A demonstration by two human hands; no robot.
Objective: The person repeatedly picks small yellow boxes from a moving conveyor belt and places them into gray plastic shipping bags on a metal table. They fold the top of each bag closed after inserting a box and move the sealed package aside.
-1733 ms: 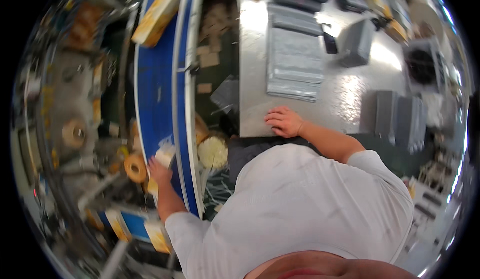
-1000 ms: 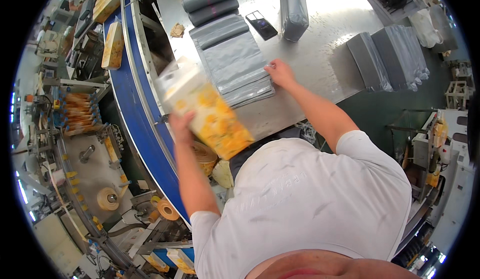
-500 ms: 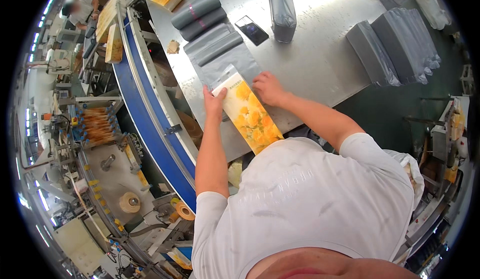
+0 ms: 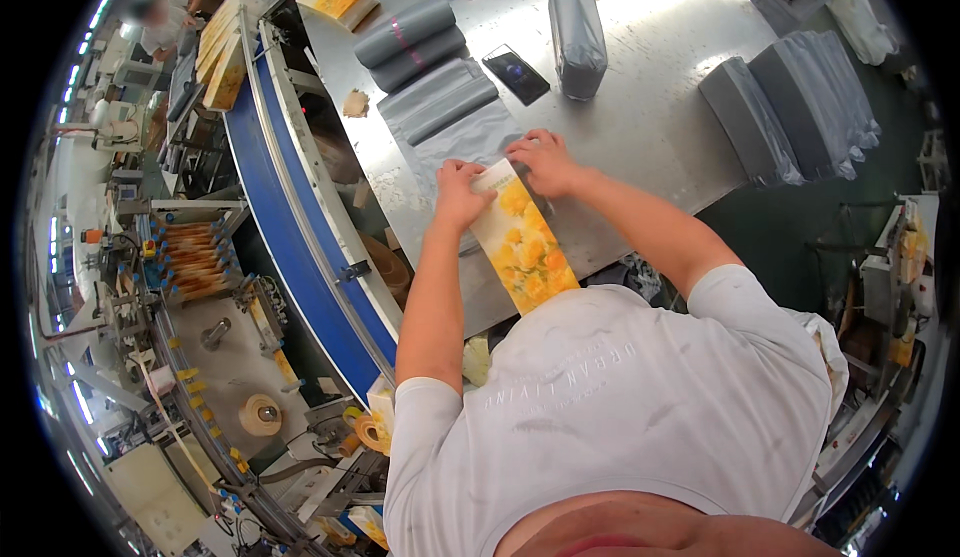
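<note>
A long flat package with yellow flower print (image 4: pixel 525 247) lies on the steel table (image 4: pixel 660 117), its near end against my body. My left hand (image 4: pixel 458 192) grips its far left corner. My right hand (image 4: pixel 543 162) grips the far right corner, over the mouth of a flat grey plastic bag (image 4: pixel 470 142) that lies just beyond. Both hands are closed on the package's far end.
A stack of grey bags (image 4: pixel 435 97) and rolled grey bags (image 4: pixel 410 42) lie farther on. A black phone (image 4: pixel 515 72) and a filled grey bag (image 4: pixel 577 27) stand beyond. Grey bag piles (image 4: pixel 790 97) sit right. A blue conveyor (image 4: pixel 290 227) with yellow packages (image 4: pixel 225 52) runs left.
My left hand took a flower-print package from the conveyor side and carried it to the table. Both hands now hold its far end at the grey bag.
</note>
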